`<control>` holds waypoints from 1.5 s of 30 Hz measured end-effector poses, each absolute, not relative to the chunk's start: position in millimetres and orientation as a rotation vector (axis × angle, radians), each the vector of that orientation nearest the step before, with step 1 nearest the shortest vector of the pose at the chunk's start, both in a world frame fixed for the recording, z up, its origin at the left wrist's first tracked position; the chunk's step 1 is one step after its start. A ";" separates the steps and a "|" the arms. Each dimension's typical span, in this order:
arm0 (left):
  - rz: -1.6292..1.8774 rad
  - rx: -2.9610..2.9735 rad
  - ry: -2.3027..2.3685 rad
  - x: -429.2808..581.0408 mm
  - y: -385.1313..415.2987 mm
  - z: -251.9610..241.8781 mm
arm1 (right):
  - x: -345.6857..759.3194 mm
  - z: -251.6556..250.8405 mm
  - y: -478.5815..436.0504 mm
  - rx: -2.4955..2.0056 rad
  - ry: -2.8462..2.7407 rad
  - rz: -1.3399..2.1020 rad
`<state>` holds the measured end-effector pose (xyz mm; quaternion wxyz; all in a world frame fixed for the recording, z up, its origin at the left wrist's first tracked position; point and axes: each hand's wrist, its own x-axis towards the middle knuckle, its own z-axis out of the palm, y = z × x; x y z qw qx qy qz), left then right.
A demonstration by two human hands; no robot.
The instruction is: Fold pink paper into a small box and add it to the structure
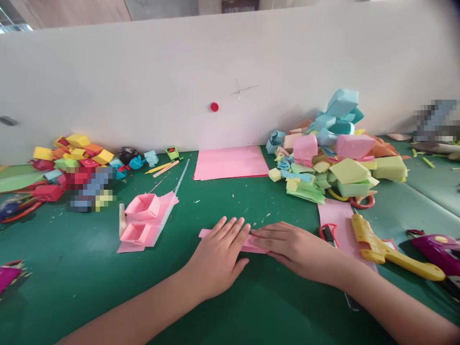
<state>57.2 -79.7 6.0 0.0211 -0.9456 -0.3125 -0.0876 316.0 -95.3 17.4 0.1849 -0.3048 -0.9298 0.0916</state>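
A narrow folded strip of pink paper (251,246) lies on the green table (172,297) in front of me. My left hand (223,254) rests flat on its left part, fingers stretched out and palm down. Pressed on the right part is my right hand (287,244), its fingers extended flat and their tips close to my left fingers. Both hands cover much of the strip. To the left, two small open pink paper boxes (143,206) sit on a pink sheet (163,211), beside a pale glue stick (122,219) and a clear strip.
A stack of pink paper (230,163) lies by the white partition (161,86). Colourful folded paper pieces are heaped at left (79,153) and right (341,163). A yellow glue gun (381,249), a red-and-black cutter (328,235) and a purple tool (438,249) lie to the right.
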 end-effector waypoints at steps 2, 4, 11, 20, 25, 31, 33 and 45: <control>-0.245 -2.973 -0.955 57.1 -80.3 6.8 | 316.0 18.0 -95.4 -0.851 -2.613 0.267; -0.245 -3.007 -0.964 56.1 -79.6 6.5 | 316.0 18.5 -95.5 -0.845 -2.609 0.260; -0.228 -3.063 -0.952 50.5 -81.9 3.1 | 318.2 17.3 -94.6 -0.862 -2.625 0.282; -0.115 -3.034 -0.906 47.0 -84.9 -3.2 | 320.4 14.3 -96.1 -0.852 -2.662 0.337; -0.078 -3.046 -0.879 44.1 -81.6 -3.4 | 319.9 14.7 -98.1 -0.868 -2.690 0.310; -0.113 -3.035 -0.871 43.6 -81.8 -3.0 | 321.6 8.5 -100.5 -0.918 -2.776 0.242; -0.075 -3.039 -0.883 44.4 -83.0 -1.8 | 322.0 8.1 -100.7 -0.922 -2.806 0.241; -0.045 -3.033 -0.972 46.8 -90.2 -2.6 | 326.5 2.2 -100.7 -0.931 -2.869 0.284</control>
